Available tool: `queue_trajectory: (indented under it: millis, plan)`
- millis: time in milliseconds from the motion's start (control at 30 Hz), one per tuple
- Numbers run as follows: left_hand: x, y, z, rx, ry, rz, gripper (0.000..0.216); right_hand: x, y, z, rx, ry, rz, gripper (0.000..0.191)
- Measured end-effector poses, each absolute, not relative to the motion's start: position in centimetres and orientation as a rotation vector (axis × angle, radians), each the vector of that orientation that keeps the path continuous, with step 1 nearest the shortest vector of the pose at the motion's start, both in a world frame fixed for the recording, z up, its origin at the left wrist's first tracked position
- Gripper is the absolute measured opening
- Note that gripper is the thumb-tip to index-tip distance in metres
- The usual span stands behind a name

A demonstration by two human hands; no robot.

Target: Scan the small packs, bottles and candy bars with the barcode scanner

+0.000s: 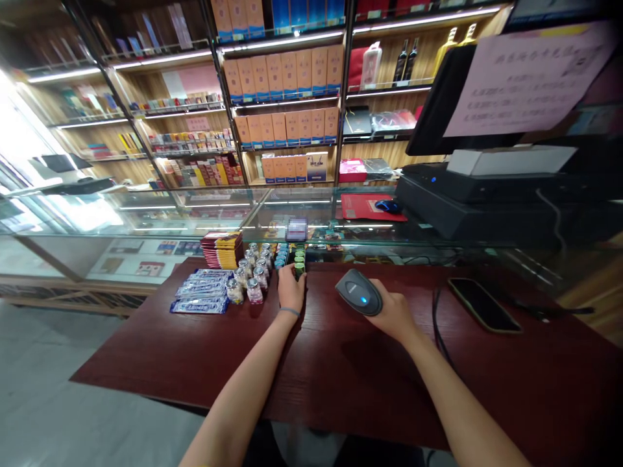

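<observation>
So, the step that seems to be in hand here is picking from the row while a scanner (357, 292) is kept at the ready. The scanner is held by the right hand (393, 311), wrapped around its grip, above the dark red surface (331, 370), with a blue light showing on top. The left hand (291, 290) is stretched out to the near end of a row of small green containers (299, 258), thumb and fingers narrowed about the closest one. Whether it's properly gripped or just touched can't be told (the fingertips are partly hidden, annoyingly).

That green row is set toward the far edge of the surface, just right of some blue containers (281, 255). Further left, jars with silvery lids (254, 290), a stack of red and yellow boxes (221, 251) and blue-and-white packets (200, 295) can be seen. A phone (484, 305) is laid over on the right, well apart from all that.

As for the next move, a light pinch on one container would seem to be called for, with its neighbours left standing. A code would then need to be turned toward the scanner, uncovered by fingers.
</observation>
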State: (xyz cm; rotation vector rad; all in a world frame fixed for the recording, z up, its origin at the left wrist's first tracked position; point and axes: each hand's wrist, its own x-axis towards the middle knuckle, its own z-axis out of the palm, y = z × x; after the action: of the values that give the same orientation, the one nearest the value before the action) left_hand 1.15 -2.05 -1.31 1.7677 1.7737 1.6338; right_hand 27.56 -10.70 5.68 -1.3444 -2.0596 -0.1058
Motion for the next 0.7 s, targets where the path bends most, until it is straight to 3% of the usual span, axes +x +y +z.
queue_trajectory:
  millis: [500, 700]
  plan:
    - [1.2, -2.6, -1.1, 1.786, 1.717, 1.64, 0.043, 27.4, -10.7, 5.4, -1.338, -2.043, -0.083, 0.039]
    - [1.1, -3.8, 0.3, 1.775, 1.741, 1.828, 0.042, 27.7, -10.5, 5.0, -1.336, -2.01, -0.078, 0.035]
